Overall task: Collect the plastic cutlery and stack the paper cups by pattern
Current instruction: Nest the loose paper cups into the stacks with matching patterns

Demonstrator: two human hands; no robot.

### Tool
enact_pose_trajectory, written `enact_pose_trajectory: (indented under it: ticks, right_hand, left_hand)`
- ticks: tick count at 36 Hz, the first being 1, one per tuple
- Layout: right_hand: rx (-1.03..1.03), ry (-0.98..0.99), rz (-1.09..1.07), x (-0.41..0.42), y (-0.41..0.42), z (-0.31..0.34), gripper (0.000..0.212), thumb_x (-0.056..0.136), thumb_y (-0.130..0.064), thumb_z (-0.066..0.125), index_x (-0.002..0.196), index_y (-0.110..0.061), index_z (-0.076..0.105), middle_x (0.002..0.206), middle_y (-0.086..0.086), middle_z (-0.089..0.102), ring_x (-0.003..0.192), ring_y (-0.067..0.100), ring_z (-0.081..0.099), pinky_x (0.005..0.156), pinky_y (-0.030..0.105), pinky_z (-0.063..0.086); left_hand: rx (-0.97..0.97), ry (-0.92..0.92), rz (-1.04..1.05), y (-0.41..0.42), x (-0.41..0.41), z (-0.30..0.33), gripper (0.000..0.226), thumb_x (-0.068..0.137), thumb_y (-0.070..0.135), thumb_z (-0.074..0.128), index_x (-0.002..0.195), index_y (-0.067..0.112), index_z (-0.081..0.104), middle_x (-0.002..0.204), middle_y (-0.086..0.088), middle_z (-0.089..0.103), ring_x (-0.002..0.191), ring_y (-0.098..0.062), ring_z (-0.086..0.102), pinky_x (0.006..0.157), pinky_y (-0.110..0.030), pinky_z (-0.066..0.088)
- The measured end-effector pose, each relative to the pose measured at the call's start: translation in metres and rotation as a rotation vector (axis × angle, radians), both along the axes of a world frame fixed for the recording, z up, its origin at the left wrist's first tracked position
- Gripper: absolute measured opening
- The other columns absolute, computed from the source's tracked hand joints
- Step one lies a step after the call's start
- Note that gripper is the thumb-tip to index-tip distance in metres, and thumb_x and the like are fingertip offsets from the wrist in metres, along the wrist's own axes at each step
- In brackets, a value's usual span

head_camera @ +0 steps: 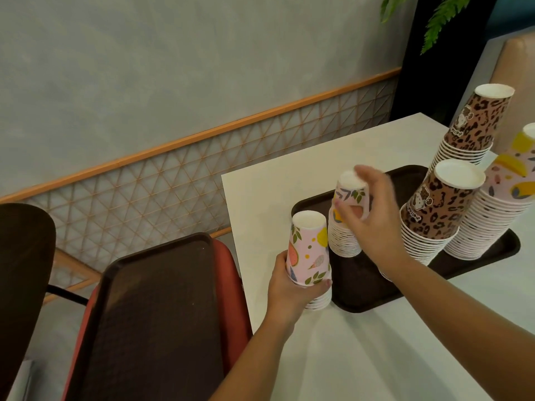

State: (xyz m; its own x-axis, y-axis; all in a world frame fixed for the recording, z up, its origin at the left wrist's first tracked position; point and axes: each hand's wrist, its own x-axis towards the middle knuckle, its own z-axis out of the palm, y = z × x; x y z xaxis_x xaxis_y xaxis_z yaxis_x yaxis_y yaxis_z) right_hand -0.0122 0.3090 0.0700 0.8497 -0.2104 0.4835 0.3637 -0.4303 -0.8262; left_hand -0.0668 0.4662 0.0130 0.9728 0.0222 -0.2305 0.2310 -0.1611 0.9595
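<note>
Here, both hands grasp upside-down stacks of fruit-print paper cups at the near-left end of the dark tray.

The left hand (285, 282) curls round the lower part of a short fruit-print stack (309, 257) that stands on the white surface (362, 357), just beside the brown tray (364, 287). The right hand (367, 215) wraps its fingers round the top cup of a second fruit-print stack (346, 224) standing on the tray, close behind the first. To the right on the tray rise a leopard-print stack (434, 209) and a taller fruit-print stack (498, 209); another leopard-print stack (474, 123) stands behind them. A second brown tray (150, 319) lies on a red chair (231, 285) to the left of the surface.
</note>
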Motion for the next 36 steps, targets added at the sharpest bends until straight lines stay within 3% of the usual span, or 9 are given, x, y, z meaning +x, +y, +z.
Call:
enact_pose_trajectory:
  ticks: [2, 5, 10, 14, 22, 25, 27, 29, 36]
  right_hand:
    - [-0.030, 0.088, 0.158, -0.009, 0.008, 0.000, 0.063, 0.080, -0.034, 0.068, 0.133, -0.020, 0.038, 0.129, -0.005, 0.049, 0.119, -0.001, 0.045, 0.096, 0.007, 0.036]
    - [-0.097, 0.281, 0.355, -0.020, 0.019, -0.006, 0.073, 0.076, -0.037, 0.072, 0.136, -0.025, 0.032, 0.121, -0.021, 0.047, 0.112, -0.007, 0.047, 0.090, 0.004, 0.038]
    - [-0.101, 0.430, 0.453, -0.026, 0.029, -0.019, 0.067, 0.072, -0.035, 0.075, 0.126, -0.029, 0.036, 0.114, -0.015, 0.055, 0.106, 0.001, 0.054, 0.088, 0.017, 0.047]
    - [-0.092, 0.436, 0.421, -0.025, 0.029, -0.022, 0.067, 0.074, -0.036, 0.073, 0.129, -0.025, 0.035, 0.117, -0.011, 0.055, 0.107, 0.002, 0.053, 0.087, 0.015, 0.044]
    - [-0.088, 0.397, 0.366, -0.024, 0.028, -0.020, 0.061, 0.076, -0.032, 0.072, 0.124, -0.023, 0.037, 0.114, -0.008, 0.055, 0.105, 0.004, 0.052, 0.081, 0.008, 0.041]
    - [-0.052, 0.377, 0.335, -0.024, 0.026, -0.016, 0.058, 0.076, -0.028, 0.073, 0.122, -0.021, 0.039, 0.113, -0.004, 0.057, 0.102, 0.004, 0.054, 0.081, 0.011, 0.044]
    - [-0.039, 0.360, 0.314, -0.022, 0.024, -0.011, 0.053, 0.076, -0.028, 0.072, 0.118, -0.024, 0.041, 0.112, -0.004, 0.059, 0.098, 0.000, 0.055, 0.075, 0.006, 0.045]
    - [-0.027, 0.331, 0.299, -0.019, 0.022, -0.005, 0.050, 0.077, -0.028, 0.072, 0.117, -0.025, 0.043, 0.108, -0.007, 0.059, 0.095, -0.005, 0.055, 0.072, 0.001, 0.043]
    - [0.109, 0.144, 0.159, -0.002, 0.008, 0.038, 0.040, 0.080, -0.018, 0.068, 0.112, -0.014, 0.045, 0.094, -0.019, 0.056, 0.080, -0.019, 0.056, 0.064, 0.002, 0.045]
  left_hand:
    - [-0.002, -0.006, 0.010, 0.000, 0.000, 0.000, 0.070, 0.060, 0.010, 0.087, 0.113, 0.031, 0.047, 0.108, 0.013, 0.060, 0.101, -0.003, 0.058, 0.072, -0.014, 0.050]
    - [-0.018, -0.015, 0.011, -0.001, 0.001, 0.001, 0.068, 0.060, 0.010, 0.087, 0.112, 0.032, 0.049, 0.108, 0.010, 0.062, 0.100, -0.007, 0.061, 0.072, -0.015, 0.051]
    - [-0.017, -0.051, 0.013, -0.003, -0.001, 0.003, 0.075, 0.059, 0.011, 0.087, 0.119, 0.031, 0.046, 0.114, 0.011, 0.061, 0.105, -0.006, 0.060, 0.073, -0.010, 0.052]
    - [-0.005, -0.061, -0.029, -0.001, -0.004, 0.002, 0.084, 0.055, 0.013, 0.090, 0.121, 0.036, 0.042, 0.117, 0.016, 0.058, 0.109, -0.005, 0.058, 0.085, -0.018, 0.051]
    - [0.021, -0.065, -0.035, -0.001, -0.003, 0.002, 0.085, 0.057, 0.020, 0.090, 0.128, 0.028, 0.045, 0.119, 0.012, 0.061, 0.109, -0.009, 0.059, 0.091, -0.024, 0.052]
    - [-0.003, -0.063, -0.039, 0.000, -0.004, 0.000, 0.081, 0.056, 0.016, 0.090, 0.125, 0.028, 0.048, 0.116, 0.010, 0.062, 0.107, -0.010, 0.060, 0.089, -0.026, 0.053]
    - [-0.009, -0.054, -0.039, 0.000, -0.005, -0.001, 0.080, 0.052, 0.020, 0.090, 0.121, 0.031, 0.050, 0.114, 0.010, 0.064, 0.105, -0.009, 0.062, 0.088, -0.027, 0.054]
    - [0.009, -0.044, -0.036, 0.000, -0.005, -0.004, 0.079, 0.050, 0.023, 0.089, 0.118, 0.032, 0.050, 0.113, 0.010, 0.064, 0.104, -0.009, 0.062, 0.087, -0.027, 0.055]
    - [0.051, -0.015, -0.031, 0.000, -0.004, -0.007, 0.071, 0.058, 0.011, 0.088, 0.114, 0.028, 0.049, 0.107, 0.011, 0.063, 0.098, -0.005, 0.061, 0.076, -0.018, 0.053]
